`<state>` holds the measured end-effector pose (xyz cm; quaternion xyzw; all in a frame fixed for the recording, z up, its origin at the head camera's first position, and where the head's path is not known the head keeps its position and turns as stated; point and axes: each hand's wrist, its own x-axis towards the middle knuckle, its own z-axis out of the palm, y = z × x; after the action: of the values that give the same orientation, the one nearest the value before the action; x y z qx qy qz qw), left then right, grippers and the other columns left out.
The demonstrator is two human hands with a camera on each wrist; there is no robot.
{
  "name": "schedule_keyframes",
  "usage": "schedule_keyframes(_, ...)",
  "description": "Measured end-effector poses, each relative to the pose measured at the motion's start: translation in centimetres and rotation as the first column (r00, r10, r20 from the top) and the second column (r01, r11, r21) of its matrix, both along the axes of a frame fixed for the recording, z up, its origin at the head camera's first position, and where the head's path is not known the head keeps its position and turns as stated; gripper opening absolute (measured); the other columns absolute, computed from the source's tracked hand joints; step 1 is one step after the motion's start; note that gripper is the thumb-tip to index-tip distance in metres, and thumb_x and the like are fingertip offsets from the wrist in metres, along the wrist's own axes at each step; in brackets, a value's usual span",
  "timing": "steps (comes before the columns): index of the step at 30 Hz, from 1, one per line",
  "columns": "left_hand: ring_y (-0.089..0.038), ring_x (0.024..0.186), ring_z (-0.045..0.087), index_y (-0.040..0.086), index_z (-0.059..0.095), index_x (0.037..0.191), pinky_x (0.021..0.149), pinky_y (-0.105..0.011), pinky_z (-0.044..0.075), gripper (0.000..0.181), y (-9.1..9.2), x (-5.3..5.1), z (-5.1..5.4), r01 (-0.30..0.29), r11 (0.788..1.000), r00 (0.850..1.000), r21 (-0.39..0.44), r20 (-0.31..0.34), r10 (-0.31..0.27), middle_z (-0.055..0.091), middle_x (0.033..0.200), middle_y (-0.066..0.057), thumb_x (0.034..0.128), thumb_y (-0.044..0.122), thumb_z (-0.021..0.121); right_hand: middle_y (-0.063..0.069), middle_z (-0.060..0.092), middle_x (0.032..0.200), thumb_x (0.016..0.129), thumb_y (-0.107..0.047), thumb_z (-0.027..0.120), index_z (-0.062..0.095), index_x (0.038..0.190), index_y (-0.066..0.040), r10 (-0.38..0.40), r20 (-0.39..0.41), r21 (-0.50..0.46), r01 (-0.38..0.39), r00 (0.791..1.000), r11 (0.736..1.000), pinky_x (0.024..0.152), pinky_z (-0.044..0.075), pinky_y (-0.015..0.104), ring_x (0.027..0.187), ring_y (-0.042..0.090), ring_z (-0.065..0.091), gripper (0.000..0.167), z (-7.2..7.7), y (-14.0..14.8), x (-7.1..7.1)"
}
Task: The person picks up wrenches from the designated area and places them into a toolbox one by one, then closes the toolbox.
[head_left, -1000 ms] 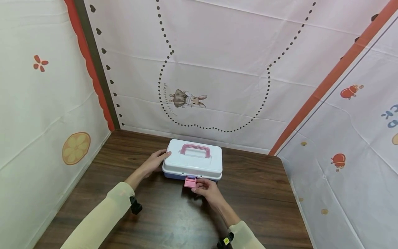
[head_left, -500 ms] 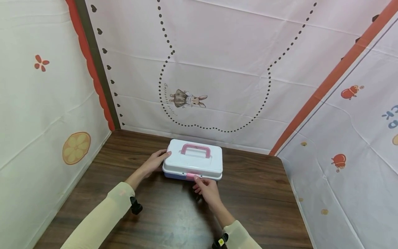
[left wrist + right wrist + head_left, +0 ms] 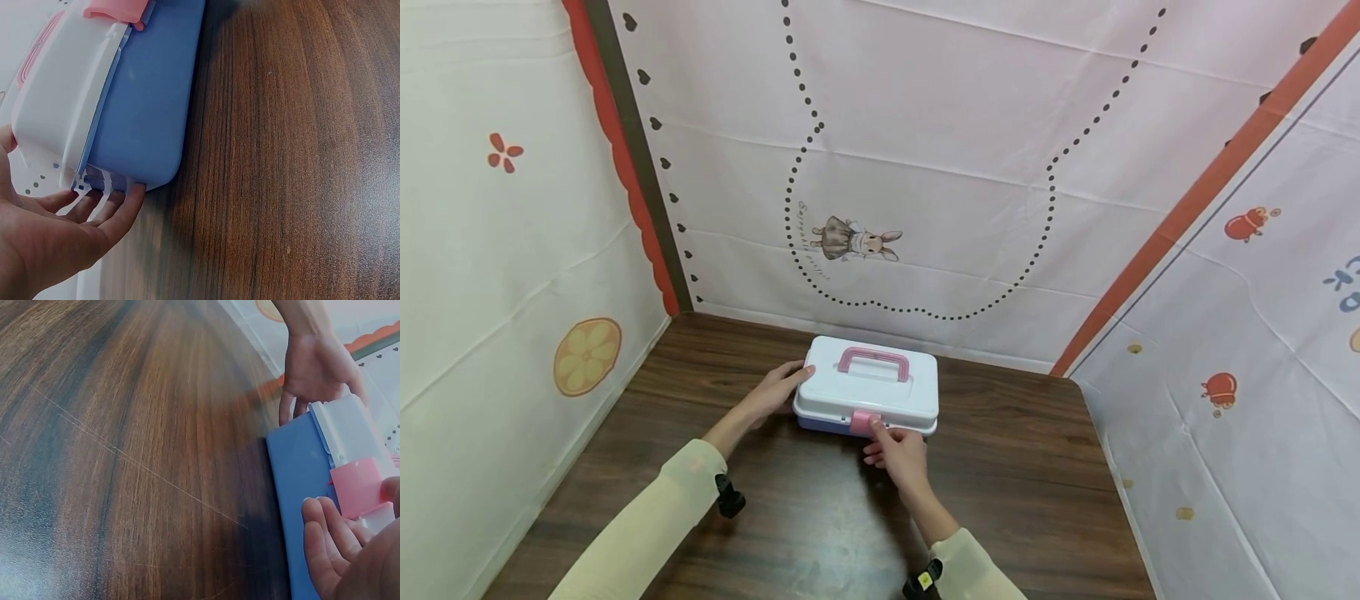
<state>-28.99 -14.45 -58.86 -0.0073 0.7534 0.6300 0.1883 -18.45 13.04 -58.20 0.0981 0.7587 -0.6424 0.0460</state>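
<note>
A storage box point(image 3: 850, 392) with a white lid, a blue base and a pink carrying handle point(image 3: 874, 358) stands on the table with its lid down. My left hand point(image 3: 772, 390) holds its left end. In the left wrist view, the thumb lies on the lid and the fingertips touch the end wall. At the front, my right hand point(image 3: 901, 454) presses its thumb on the pink latch point(image 3: 360, 487), which lies folded up against the lid's edge. The other right fingers point(image 3: 334, 531) are loosely bent below, apart from the latch. The box's inside is hidden.
The dark wooden table point(image 3: 1015, 483) runs along a white printed cloth point(image 3: 940, 208) just behind the box. More cloth walls stand at the left and right sides. Black wrist bands point(image 3: 730, 497) sit on both arms.
The pink latch has swung up from hanging outward to lying against the box's front. My right hand has shifted from holding the latch's side to pressing it with the thumb. The left hand stays put.
</note>
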Motion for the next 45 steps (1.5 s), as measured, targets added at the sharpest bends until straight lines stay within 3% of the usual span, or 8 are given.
schedule_keyframes(11,-0.036,0.136,0.053,0.008,0.026,0.167,0.103,-0.052,0.056,0.094,-0.2,0.2,-0.1,-0.003,1.0,1.0,-0.011,-0.009,0.003,0.036,0.164,-0.025,0.1021,0.07,0.054,0.022,0.077,0.081,0.1,-0.054,0.071,0.076,0.1,0.01,0.006,0.072,-0.001,-0.006,0.997,1.0,0.068,0.066,0.045,0.072,0.034,0.078,0.064,-0.7,0.1,0.1)
schedule_keyframes(17,-0.035,0.133,0.055,0.008,0.029,0.166,0.101,-0.053,0.057,0.09,0.0,0.3,-0.1,-0.011,1.0,1.0,0.015,-0.015,0.012,0.04,0.162,-0.024,0.1033,0.067,0.055,0.023,0.077,0.083,0.1,-0.055,0.071,0.076,0.1,0.01,0.007,0.066,-0.018,-0.006,0.998,1.0,0.066,0.065,0.041,0.073,0.035,0.078,0.065,-1.0,0.1,0.1)
schedule_keyframes(29,-0.035,0.133,0.055,0.007,0.031,0.166,0.1,-0.051,0.058,0.095,-0.1,0.0,-0.3,-0.011,1.0,0.999,-0.011,-0.03,0.011,0.04,0.162,-0.025,0.1003,0.069,0.059,0.023,0.077,0.084,0.099,-0.052,0.073,0.075,0.103,0.012,-0.017,0.11,-0.042,0.022,0.994,0.999,0.064,0.065,0.038,0.072,0.034,0.078,0.064,-1.6,0.0,-0.1)
schedule_keyframes(38,-0.032,0.127,0.06,0.006,0.031,0.166,0.095,-0.047,0.061,0.095,0.0,0.1,-0.4,-0.029,0.999,0.999,-0.02,-0.04,0.028,0.042,0.161,-0.026,0.0997,0.069,0.06,0.02,0.076,0.079,0.098,-0.053,0.071,0.074,0.097,0.013,0.062,0.185,-0.133,-0.037,0.981,0.99,0.055,0.062,0.032,0.065,0.027,0.077,0.066,-1.2,0.2,-0.6)
schedule_keyframes(45,-0.031,0.123,0.061,0.007,0.033,0.165,0.092,-0.045,0.062,0.095,0.2,0.2,-0.4,-0.056,0.998,0.998,-0.016,-0.044,0.055,0.043,0.159,-0.027,0.0992,0.068,0.062,0.021,0.078,0.089,0.097,-0.052,0.073,0.07,0.113,0.014,0.121,0.238,-0.251,-0.06,0.964,0.966,0.064,0.064,0.032,0.075,0.027,0.079,0.067,-1.1,0.7,-1.0)
